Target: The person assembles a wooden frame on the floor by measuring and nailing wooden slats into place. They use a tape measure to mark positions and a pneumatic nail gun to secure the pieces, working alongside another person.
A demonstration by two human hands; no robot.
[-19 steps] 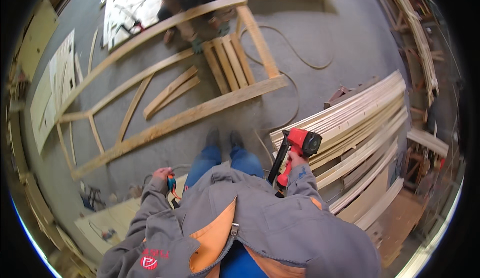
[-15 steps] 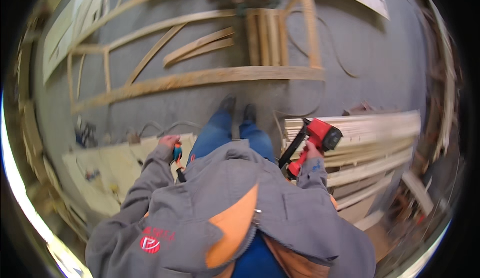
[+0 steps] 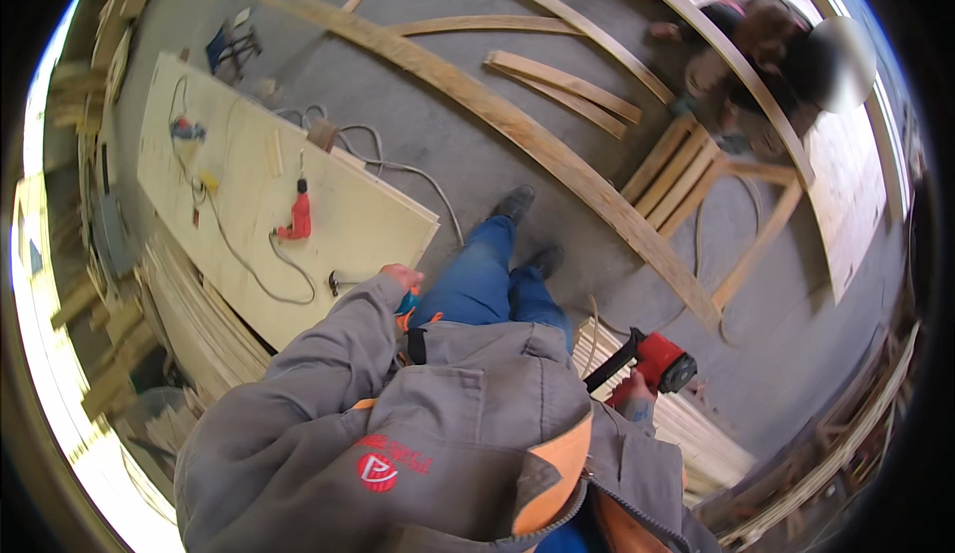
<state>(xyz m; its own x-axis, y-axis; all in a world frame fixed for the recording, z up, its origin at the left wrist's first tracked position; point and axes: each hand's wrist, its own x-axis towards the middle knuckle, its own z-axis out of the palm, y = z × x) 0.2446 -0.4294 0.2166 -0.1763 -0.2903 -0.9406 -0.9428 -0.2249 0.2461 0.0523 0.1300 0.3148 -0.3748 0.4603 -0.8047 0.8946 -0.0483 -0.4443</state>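
My right hand [image 3: 642,388] is wrapped round the handle of a red and black nail gun [image 3: 659,360], held out at my right side above a stack of light wooden strips [image 3: 701,444]. At my left hip, my left hand [image 3: 401,276] is closed around a teal and orange tool [image 3: 407,302]; most of it is hidden, so its exact kind does not show. Nearest to that hand, a hammer [image 3: 340,282] lies at the edge of a pale plywood sheet [image 3: 398,227]. A red drill [image 3: 299,215] with a cord rests farther along the sheet.
A long timber frame [image 3: 477,105] lies on the grey floor ahead, with loose boards [image 3: 567,88] inside it. Another person [image 3: 761,36] crouches at its far right. A hose [image 3: 413,168] curves across the floor near my feet. Several boards [image 3: 668,180] sit side by side at the frame's right.
My view has swung left, bringing the plywood sheet, drill and hammer into clearer sight and shifting the timber frame rightward. Both hands keep their holds; the other person shows more fully.
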